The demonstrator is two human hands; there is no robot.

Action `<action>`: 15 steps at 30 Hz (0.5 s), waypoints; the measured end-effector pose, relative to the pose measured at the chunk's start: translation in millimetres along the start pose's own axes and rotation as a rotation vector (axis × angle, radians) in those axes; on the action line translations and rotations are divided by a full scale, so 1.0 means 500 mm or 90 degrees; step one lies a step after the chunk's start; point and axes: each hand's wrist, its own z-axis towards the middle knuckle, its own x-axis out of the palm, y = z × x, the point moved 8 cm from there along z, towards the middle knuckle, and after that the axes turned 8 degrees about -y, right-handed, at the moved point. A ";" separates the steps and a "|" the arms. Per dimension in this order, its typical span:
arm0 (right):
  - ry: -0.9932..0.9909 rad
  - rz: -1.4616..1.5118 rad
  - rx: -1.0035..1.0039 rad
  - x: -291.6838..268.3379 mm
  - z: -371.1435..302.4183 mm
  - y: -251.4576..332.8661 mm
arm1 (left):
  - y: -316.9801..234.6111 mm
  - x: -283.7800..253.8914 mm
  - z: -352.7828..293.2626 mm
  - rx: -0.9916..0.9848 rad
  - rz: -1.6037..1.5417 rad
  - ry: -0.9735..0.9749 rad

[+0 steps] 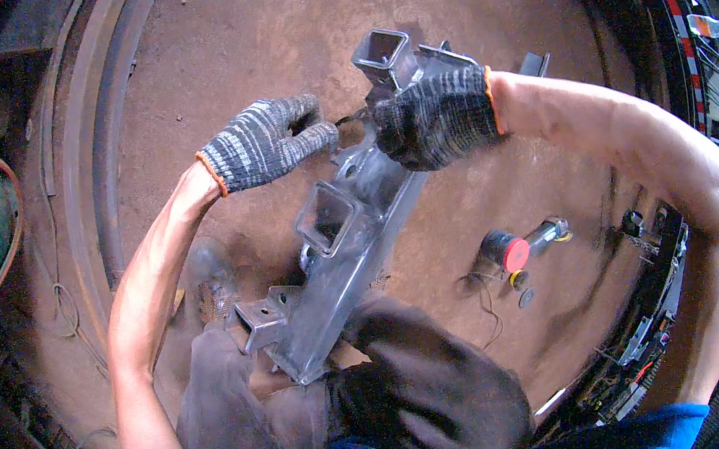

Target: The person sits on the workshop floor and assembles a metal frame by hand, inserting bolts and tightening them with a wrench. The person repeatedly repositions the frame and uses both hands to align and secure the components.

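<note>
A long grey steel beam (347, 256) slants from between my knees up to the right, with open square tube pieces (326, 216) fixed along it. Both hands wear grey-and-black knit gloves with orange cuffs. My left hand (264, 147) is left of the beam's upper part, thumb and fingertips pinched at the end of a thin dark piece (352, 118). That piece runs across to my right hand (438, 120), whose fingers are curled closed over the beam. What the right hand grips is hidden by the glove. Just beyond it stands the upper square tube (382, 49).
An angle grinder (528, 244) with a red disc part lies on the brown floor at the right, small discs (526, 297) and a cord beside it. Long metal bars (93, 147) run along the left. Tools and metal parts (643, 339) crowd the right edge.
</note>
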 end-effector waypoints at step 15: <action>0.017 0.243 0.161 0.025 -0.008 0.001 | 0.049 0.012 -0.024 -0.082 0.020 0.057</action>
